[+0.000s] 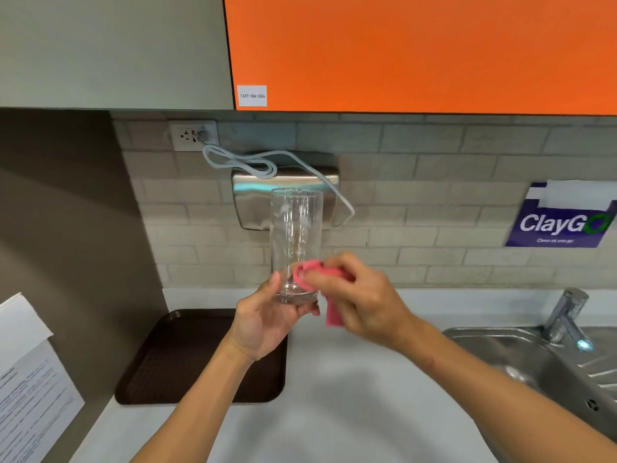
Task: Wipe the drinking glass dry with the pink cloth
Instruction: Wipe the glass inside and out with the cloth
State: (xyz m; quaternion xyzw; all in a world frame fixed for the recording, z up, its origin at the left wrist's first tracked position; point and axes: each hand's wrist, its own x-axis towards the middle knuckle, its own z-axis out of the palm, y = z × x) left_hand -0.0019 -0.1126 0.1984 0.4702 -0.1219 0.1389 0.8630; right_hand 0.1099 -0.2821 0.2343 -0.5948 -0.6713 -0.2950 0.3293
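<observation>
drinking glass [295, 235] upright, long axis vertical, held in front of wall dryer [283, 198]. left hand [263, 320] clamped round its base. right hand [359, 292] pinches pink cloth [322, 279] against lower wall; unwiped length lies straight above cloth.

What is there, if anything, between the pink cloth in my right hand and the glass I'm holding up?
Nothing visible. The right hand already presses the pink cloth against the lower side of the drinking glass, which the left hand holds upright by its base, above the counter. The upper part of the glass is bare and unobstructed.
</observation>
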